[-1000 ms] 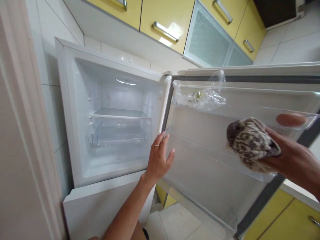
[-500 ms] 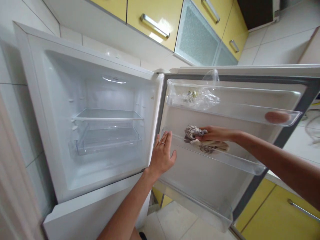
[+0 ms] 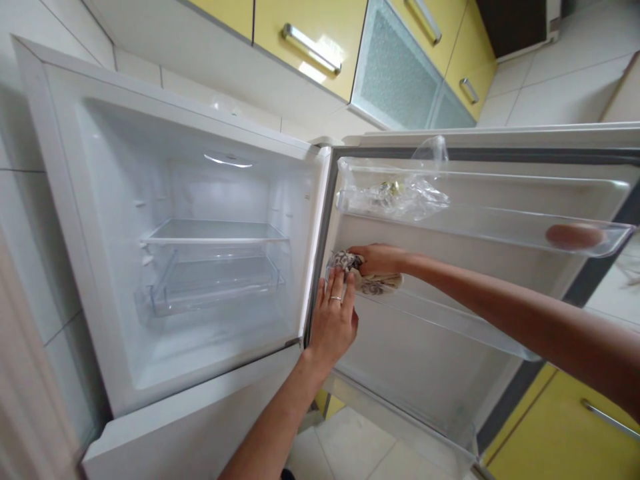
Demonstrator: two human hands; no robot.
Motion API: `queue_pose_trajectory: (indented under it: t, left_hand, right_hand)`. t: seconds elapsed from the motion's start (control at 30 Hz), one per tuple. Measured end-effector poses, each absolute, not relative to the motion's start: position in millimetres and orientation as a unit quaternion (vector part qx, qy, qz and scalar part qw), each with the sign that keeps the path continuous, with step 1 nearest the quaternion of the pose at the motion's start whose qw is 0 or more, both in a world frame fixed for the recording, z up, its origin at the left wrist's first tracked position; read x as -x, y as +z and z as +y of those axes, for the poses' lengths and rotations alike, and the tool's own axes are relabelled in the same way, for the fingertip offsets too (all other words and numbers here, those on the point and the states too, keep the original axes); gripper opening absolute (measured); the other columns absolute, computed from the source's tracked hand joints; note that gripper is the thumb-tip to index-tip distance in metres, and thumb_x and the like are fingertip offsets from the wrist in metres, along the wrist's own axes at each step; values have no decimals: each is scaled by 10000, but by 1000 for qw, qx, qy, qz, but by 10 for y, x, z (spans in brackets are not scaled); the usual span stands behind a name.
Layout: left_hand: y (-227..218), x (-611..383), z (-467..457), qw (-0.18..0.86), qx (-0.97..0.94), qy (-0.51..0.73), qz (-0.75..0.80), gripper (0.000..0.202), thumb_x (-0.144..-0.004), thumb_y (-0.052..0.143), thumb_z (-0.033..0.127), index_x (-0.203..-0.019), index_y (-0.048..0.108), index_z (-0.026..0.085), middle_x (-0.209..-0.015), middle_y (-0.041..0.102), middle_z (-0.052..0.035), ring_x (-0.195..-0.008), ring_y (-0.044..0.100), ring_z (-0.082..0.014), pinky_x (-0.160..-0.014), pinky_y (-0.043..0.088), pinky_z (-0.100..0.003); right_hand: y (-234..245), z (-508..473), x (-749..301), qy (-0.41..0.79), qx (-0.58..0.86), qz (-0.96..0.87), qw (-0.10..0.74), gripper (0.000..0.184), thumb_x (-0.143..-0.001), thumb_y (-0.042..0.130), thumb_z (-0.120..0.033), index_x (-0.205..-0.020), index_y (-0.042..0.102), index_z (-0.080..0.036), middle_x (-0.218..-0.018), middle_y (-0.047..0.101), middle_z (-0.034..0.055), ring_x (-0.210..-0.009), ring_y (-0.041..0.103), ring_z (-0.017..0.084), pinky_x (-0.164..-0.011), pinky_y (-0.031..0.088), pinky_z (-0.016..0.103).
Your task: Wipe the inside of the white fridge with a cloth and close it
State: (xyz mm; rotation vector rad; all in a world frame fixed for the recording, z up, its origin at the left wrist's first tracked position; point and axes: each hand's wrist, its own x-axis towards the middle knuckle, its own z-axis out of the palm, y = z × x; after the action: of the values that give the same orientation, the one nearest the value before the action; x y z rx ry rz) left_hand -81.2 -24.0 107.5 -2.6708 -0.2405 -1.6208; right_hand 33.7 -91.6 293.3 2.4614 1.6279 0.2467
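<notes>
A patterned cloth (image 3: 375, 284), cream and grey-brown, is bunched in my right hand (image 3: 383, 259) inside the middle door shelf (image 3: 450, 320). That shelf is a clear plastic bin on the inner side of the open fridge door (image 3: 425, 380). My left hand (image 3: 334, 327), with a ring on one finger, lies against the hinge-side end of the same bin. Its fingers are stretched out and it holds nothing. The fingertips overlap the cloth's lower left edge; whether they touch it I cannot tell.
The upper door shelf (image 3: 500, 220) carries a clear plastic bag (image 3: 400, 197) and a brown egg-like item (image 3: 575, 235). To the left is the open compartment (image 3: 200, 360) with a glass shelf (image 3: 220, 230) and a clear drawer (image 3: 220, 280). Yellow cabinets (image 3: 280, 27) hang above.
My right hand has moved left with the cloth along the shelf, toward the hinge. My left hand has shifted slightly right and down. The door appears swung a little wider.
</notes>
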Motion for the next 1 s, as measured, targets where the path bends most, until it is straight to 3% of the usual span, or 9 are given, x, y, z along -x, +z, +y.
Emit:
queue_pose_trajectory:
  t: [0.13,0.27,0.63,0.73,0.83,1.0]
  left_hand:
    - [1076,826,-253,22,857,-504,-108,730,-913,514,115,-1598,265,147,-1659,329,-175,-1571,219,-306,-1265,243,-592]
    - [1103,855,-235,33,862,-494,-109,727,-914,539,148,-1598,294,163,-1665,322,-149,-1572,228,-281,-1275,210,-590]
    - [1245,881,-343,19,874,-465,-139,670,-908,556,161,-1562,409,156,-1651,337,-152,-1536,322,-314,-1247,254,-611]
    - [1268,883,-375,16,873,-466,-142,655,-915,557,176,-1555,419,146,-1648,346,-155,-1530,333,-317,-1241,269,-609]
    - [1290,875,-411,16,870,-470,-148,636,-914,555,179,-1538,442,124,-1636,371,-166,-1524,347,-322,-1222,320,-594]
    - [1369,874,-471,18,867,-469,-168,597,-918,531,175,-1512,480,137,-1596,434,-197,-1497,387,-346,-1147,417,-616]
  right_hand:
    - [2972,-974,-230,66,-821,545,158,464,-840,570,-261,-1292,668,-296,-1197,748,107,-1081,702,311,-823,500,351]
    - [3059,-1133,-257,44,-817,537,207,508,-814,587,-251,-1314,661,-295,-1196,748,105,-1049,704,305,-755,469,330]
    - [3048,-2422,-737,33,-857,483,178,443,-717,586,-206,-1125,746,-269,-1041,773,56,-857,693,223,-643,418,260]
    - [3047,-2730,-760,47,-858,477,183,562,-710,601,-180,-1249,712,-295,-1099,765,50,-929,698,234,-698,451,255]
    - [3030,-2904,-718,100,-854,472,192,708,-756,600,-184,-1447,574,-333,-1227,726,58,-1059,684,264,-767,470,276]
    - [2933,-3120,-584,232,-858,424,171,706,-855,612,-230,-1530,464,-370,-1351,668,73,-1043,693,290,-716,461,305]
